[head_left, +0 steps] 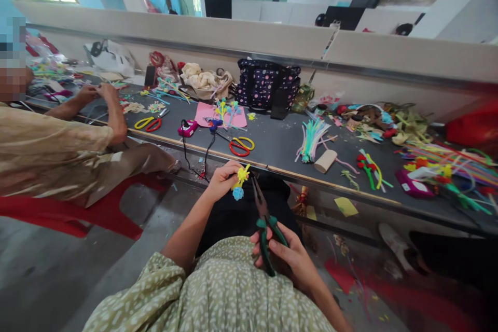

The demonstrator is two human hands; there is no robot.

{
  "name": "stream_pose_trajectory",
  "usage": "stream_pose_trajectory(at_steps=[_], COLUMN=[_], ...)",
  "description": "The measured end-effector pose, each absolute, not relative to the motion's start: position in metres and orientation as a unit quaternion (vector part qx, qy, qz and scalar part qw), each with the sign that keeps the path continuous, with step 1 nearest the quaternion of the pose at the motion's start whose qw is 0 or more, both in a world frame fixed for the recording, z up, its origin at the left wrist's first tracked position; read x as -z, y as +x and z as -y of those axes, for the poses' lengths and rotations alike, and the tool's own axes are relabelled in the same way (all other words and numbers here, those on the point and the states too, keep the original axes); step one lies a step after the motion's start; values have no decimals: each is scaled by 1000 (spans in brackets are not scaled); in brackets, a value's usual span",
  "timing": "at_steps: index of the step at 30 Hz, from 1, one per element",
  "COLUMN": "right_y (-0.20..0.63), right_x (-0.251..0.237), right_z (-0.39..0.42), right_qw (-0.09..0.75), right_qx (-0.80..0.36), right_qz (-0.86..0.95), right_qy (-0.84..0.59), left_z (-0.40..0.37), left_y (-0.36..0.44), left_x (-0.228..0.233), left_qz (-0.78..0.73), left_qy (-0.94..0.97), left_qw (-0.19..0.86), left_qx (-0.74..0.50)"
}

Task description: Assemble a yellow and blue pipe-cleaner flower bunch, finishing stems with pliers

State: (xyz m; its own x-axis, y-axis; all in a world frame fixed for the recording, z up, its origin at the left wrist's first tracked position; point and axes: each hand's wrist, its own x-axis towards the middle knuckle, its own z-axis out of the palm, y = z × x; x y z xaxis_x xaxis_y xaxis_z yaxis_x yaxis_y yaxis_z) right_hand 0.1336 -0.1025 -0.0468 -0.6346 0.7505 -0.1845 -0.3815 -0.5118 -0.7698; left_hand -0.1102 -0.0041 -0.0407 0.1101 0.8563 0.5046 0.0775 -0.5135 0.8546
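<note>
My left hand is closed, pinching a small yellow and blue pipe-cleaner flower above my lap, in front of the table edge. My right hand is wrapped round the green handles of a pair of pliers. The plier jaws point up, slightly parted, just right of the flower; I cannot tell whether they touch it. On the table ahead lie red and yellow handled scissors and a blue glue gun with a black cord. Behind the glue gun, yellow and blue pipe-cleaner flowers rest on pink paper.
A bundle of pipe cleaners stands on the dark table, beside a cardboard tube. Farther back is a dotted bag. To the left, a co-worker's hands are over the table. Colourful pipe cleaners lie at right.
</note>
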Motion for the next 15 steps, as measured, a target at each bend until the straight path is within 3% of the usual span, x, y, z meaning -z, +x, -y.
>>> stream_pose_trajectory(at_steps=[15], right_y=[132], right_x=[51], right_z=[103], right_qw=[339], right_qx=[-832], right_qz=[364], right_qy=[-246], left_z=[0], left_y=[-101], left_x=[46], left_qz=[-342], left_qy=[584], left_qw=[352], left_qx=[-646])
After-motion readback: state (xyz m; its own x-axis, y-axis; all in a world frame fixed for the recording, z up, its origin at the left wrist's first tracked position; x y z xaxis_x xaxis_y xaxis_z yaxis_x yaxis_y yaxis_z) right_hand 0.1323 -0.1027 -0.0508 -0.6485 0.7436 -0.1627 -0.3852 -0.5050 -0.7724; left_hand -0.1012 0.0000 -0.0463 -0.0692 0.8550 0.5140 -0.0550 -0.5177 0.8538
